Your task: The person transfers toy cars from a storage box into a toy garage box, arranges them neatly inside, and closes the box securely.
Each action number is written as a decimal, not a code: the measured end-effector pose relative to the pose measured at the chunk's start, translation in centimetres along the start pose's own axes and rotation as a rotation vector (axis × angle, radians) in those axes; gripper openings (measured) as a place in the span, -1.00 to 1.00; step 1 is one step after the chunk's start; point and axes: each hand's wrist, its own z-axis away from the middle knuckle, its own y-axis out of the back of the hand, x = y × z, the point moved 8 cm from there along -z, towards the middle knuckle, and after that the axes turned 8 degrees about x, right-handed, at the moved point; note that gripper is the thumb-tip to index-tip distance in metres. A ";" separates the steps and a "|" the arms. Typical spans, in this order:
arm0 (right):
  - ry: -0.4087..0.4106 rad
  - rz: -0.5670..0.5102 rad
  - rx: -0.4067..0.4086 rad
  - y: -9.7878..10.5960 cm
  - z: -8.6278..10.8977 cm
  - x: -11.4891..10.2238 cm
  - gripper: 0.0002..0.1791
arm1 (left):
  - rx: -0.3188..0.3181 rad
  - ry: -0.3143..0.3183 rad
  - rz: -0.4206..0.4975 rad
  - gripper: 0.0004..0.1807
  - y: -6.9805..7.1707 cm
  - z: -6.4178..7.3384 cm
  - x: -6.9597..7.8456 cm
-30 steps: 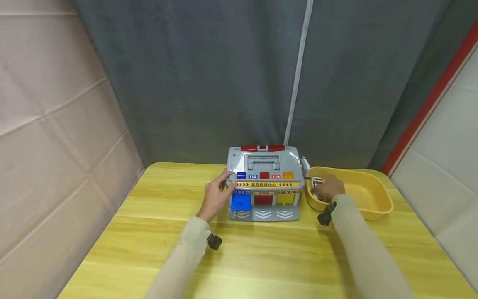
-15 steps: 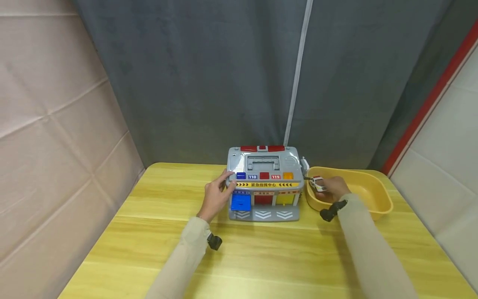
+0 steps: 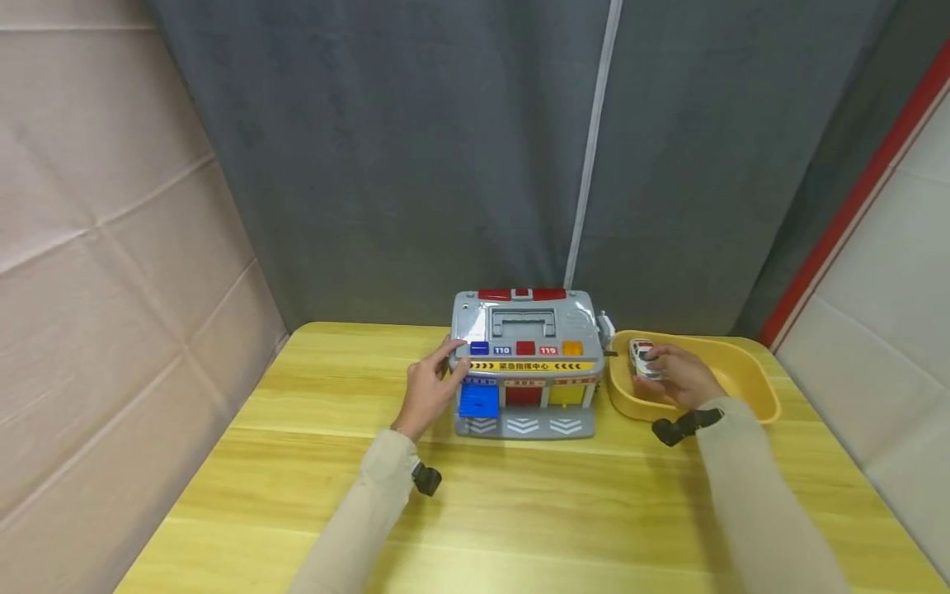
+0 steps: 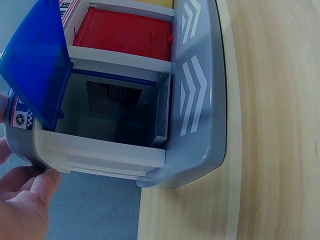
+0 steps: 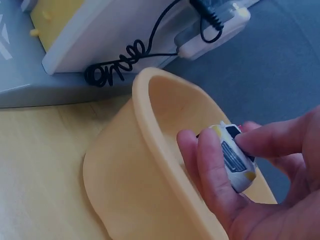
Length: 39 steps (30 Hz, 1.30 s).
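A grey toy garage (image 3: 523, 359) stands at the back of the table. Its left blue door (image 4: 37, 62) is swung up, baring the compartment behind it, while the red door (image 4: 125, 32) and the yellow door (image 3: 567, 395) are down. My left hand (image 3: 429, 388) holds the garage's left front corner, thumb and fingers at the roof edge. A small white toy car (image 3: 641, 360) with red and yellow markings is pinched between the thumb and fingers of my right hand (image 3: 686, 379). In the right wrist view the car (image 5: 235, 157) overlaps the inside of the yellow basin (image 5: 120, 170), above its rim.
To the right of the garage, the basin (image 3: 764, 404) sits on the wooden table (image 3: 534, 503). A white toy handset (image 5: 215, 32) on a coiled black cord (image 5: 117, 70) hangs at the garage's right side. A grey curtain (image 3: 416, 165) hangs behind.
My right hand has shifted right and lifted the toy car, turning it so that its top shows. My left hand and the garage have kept their place.
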 end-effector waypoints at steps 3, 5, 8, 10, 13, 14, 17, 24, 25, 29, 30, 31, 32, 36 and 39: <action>0.052 0.021 -0.045 -0.4 0.4 -0.3 -0.62 | 0.002 0.001 -0.003 -0.55 0.0 0.1 -0.1; 0.074 0.033 -0.060 -0.6 0.8 -0.3 -0.53 | 0.003 0.001 -0.006 -0.54 0.0 0.1 -0.1; 0.083 0.040 -0.053 -0.7 1.4 -0.1 -0.46 | -0.002 -0.004 -0.002 -0.53 -0.1 0.1 -0.1; 0.075 0.008 -0.044 -0.7 1.8 0.0 -0.44 | -0.006 -0.005 -0.003 -0.53 -0.1 0.0 0.0; 0.055 -0.047 -0.041 -0.9 2.6 0.0 -0.40 | -0.005 0.004 0.001 -0.54 -0.1 0.0 0.0; 0.049 -0.064 -0.041 -1.0 2.8 0.0 -0.39 | -0.005 0.004 0.001 -0.54 0.0 0.0 0.0; 0.040 -0.092 -0.041 -1.4 3.6 -0.1 -0.34 | -0.004 0.014 -0.003 -0.55 0.0 0.0 0.0; 0.073 -0.073 -0.020 -1.6 5.8 0.2 -0.41 | -0.014 0.023 -0.009 -0.54 -0.1 0.0 -0.1; 0.090 -0.071 -0.021 -1.6 6.1 0.2 -0.46 | -0.013 0.023 -0.009 -0.55 -0.1 0.0 -0.1; 0.161 -0.061 -0.046 -2.0 7.4 0.3 -0.63 | -0.012 0.018 -0.004 -0.56 -0.1 -0.1 0.1; 0.176 -0.055 -0.052 -2.1 7.7 0.3 -0.64 | -0.013 0.013 0.000 -0.55 -0.1 -0.1 0.2; 0.189 -0.050 -0.058 -2.2 8.0 0.3 -0.65 | -0.012 0.010 0.003 -0.56 -0.1 -0.1 0.2; 0.197 -0.042 -0.059 -2.3 8.3 0.4 -0.65 | -0.012 0.005 0.009 -0.56 -0.1 -0.1 0.3; 0.215 -0.018 -0.051 -2.4 9.2 0.9 -0.65 | -0.008 0.002 0.020 -0.56 -0.1 0.0 0.3; 0.211 -0.007 -0.051 -2.5 10.0 1.7 -0.66 | -0.011 0.016 0.014 -0.55 -0.1 0.0 0.1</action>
